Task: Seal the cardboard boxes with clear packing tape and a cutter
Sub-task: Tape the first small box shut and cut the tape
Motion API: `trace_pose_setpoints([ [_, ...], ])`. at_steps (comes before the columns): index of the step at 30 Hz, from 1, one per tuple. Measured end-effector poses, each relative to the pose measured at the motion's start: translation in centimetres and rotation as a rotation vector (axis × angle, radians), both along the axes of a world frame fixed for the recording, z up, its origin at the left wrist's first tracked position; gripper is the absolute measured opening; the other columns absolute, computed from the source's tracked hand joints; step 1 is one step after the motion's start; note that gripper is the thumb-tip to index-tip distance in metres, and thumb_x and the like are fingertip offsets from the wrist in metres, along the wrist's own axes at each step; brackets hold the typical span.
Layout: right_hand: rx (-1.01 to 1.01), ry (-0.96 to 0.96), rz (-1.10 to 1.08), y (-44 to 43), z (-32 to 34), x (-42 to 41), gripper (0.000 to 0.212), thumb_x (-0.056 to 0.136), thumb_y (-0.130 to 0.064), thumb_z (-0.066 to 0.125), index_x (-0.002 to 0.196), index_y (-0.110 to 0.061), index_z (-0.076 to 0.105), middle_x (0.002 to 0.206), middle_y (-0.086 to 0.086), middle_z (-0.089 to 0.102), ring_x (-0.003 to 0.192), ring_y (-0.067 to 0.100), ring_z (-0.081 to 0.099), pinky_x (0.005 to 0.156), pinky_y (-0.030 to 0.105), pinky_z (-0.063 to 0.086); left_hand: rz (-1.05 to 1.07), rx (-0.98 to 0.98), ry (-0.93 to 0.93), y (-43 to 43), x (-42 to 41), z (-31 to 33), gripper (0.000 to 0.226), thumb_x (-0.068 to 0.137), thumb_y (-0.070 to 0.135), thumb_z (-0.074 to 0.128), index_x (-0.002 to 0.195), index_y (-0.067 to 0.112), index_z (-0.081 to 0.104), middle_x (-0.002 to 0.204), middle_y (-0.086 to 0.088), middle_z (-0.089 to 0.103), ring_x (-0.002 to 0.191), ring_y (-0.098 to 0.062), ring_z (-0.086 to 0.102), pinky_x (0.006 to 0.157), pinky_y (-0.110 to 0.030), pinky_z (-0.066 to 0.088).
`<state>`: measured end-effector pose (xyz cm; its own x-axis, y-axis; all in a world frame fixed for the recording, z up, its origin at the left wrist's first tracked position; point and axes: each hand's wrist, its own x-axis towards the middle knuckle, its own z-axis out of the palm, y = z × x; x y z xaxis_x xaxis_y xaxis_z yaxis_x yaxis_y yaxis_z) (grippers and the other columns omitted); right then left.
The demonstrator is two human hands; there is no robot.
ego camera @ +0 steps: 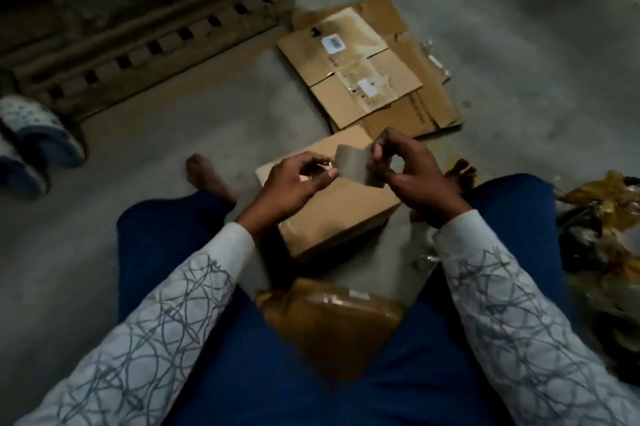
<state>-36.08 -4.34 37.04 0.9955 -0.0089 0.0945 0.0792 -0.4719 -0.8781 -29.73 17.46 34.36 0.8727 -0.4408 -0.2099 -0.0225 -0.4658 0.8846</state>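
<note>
Nearest, a brown wrapped parcel [329, 321] lies on the person's lap. Beyond it a closed brown cardboard box [332, 210] sits on the floor between the knees, its contents hidden. Just above its top, the left hand [294, 183] and right hand [412, 179] each pinch one end of a short translucent strip of packing tape [353, 165], stretched left to right between them. Flattened cardboard [363, 75] lies farther off.

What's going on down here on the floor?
A person sits on the floor holding a strip of tape between both hands, just above a closed cardboard box. The left hand pinches one end, the right hand the other. It does not look stuck down yet. Flattened cardboard lies beyond.
</note>
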Motion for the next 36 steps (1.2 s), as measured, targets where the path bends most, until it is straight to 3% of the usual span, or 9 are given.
trace_pose_setpoints([
  [3,-0.025,0.001,0.121,2.4,-0.4,-0.8,0.012,0.09,-0.009,0.065,0.098,-0.012,0.057,0.092,-0.003,0.06,0.081,0.014,0.059,0.074,0.026,0.048,0.138,-0.101,0.148,2.8,-3.1,-0.5,0.009,0.09,0.02,0.074,0.088,0.012,0.071,0.078,-0.012,0.071,0.07,-0.018,0.067,0.069,-0.037,0.057],
  [9,0.101,0.376,0.113,6.8,-4.0,-1.2,0.033,0.095,-0.031,0.067,0.123,-0.019,0.053,0.095,0.002,0.064,0.082,0.009,0.064,0.075,0.03,0.052,0.484,-0.254,0.491,4.4,-5.5,-2.0,0.024,0.095,0.01,0.066,0.071,0.006,0.061,0.065,-0.01,0.063,0.056,-0.021,0.063,0.058,-0.034,0.058],
  [13,0.056,0.489,0.176,8.2,-5.5,-1.7,0.053,0.083,-0.043,0.078,0.126,-0.023,0.056,0.1,-0.001,0.07,0.086,0.003,0.068,0.075,0.026,0.057,0.498,-0.204,0.607,5.4,-5.2,-2.3,0.02,0.094,0.005,0.062,0.074,0.008,0.062,0.074,-0.012,0.064,0.07,-0.024,0.068,0.063,-0.038,0.06],
  [17,-0.03,0.446,0.162,6.9,-5.6,-1.8,0.06,0.069,-0.054,0.086,0.118,-0.031,0.061,0.103,-0.001,0.07,0.09,0.017,0.068,0.078,0.032,0.057,0.375,-0.08,0.57,6.6,-4.6,-1.9,0.013,0.095,0.014,0.064,0.082,0.011,0.067,0.072,-0.005,0.066,0.064,-0.016,0.064,0.058,-0.03,0.054],
  [24,-0.245,0.308,0.181,6.2,-5.6,-2.2,0.052,0.07,-0.06,0.083,0.113,-0.036,0.066,0.086,-0.021,0.06,0.073,-0.001,0.055,0.065,0.018,0.043,0.315,0.031,0.454,5.9,-4.1,-2.6,0.014,0.093,0.021,0.069,0.085,0.011,0.074,0.071,-0.002,0.072,0.065,-0.015,0.065,0.06,-0.032,0.052],
  [26,-0.279,0.299,0.188,5.9,-5.5,-2.0,0.052,0.071,-0.058,0.083,0.115,-0.036,0.067,0.089,-0.02,0.061,0.078,0.001,0.056,0.069,0.019,0.045,0.231,0.079,0.299,5.7,-4.1,-2.7,0.014,0.093,0.027,0.07,0.087,0.015,0.076,0.077,-0.001,0.074,0.071,-0.015,0.068,0.064,-0.033,0.054],
  [29,-0.312,0.325,0.194,5.2,-5.9,-1.6,0.05,0.07,-0.059,0.082,0.113,-0.04,0.068,0.106,-0.007,0.069,0.094,0.013,0.065,0.082,0.036,0.056,0.074,0.263,0.022,5.4,-4.3,-3.1,0.016,0.09,0.035,0.072,0.101,0.024,0.078,0.092,0.005,0.075,0.083,-0.011,0.068,0.075,-0.03,0.056],
  [33,-0.433,0.283,0.139,4.9,-6.1,-1.2,0.051,0.067,-0.068,0.073,0.109,-0.04,0.067,0.104,-0.009,0.071,0.097,0.015,0.067,0.083,0.041,0.057,0.03,0.389,-0.112,4.4,-5.1,-3.8,0.026,0.095,0.038,0.065,0.118,0.032,0.073,0.115,0.001,0.072,0.102,-0.018,0.065,0.082,-0.027,0.048],
  [36,-0.406,0.244,0.059,4.9,-5.9,-1.2,0.052,0.068,-0.068,0.07,0.111,-0.04,0.063,0.097,-0.007,0.07,0.092,0.018,0.066,0.079,0.041,0.057,0.015,0.425,-0.144,3.9,-4.7,-4.2,0.048,0.093,0.039,0.066,0.14,0.037,0.054,0.123,-0.003,0.066,0.109,-0.024,0.064,0.088,-0.034,0.051],
])
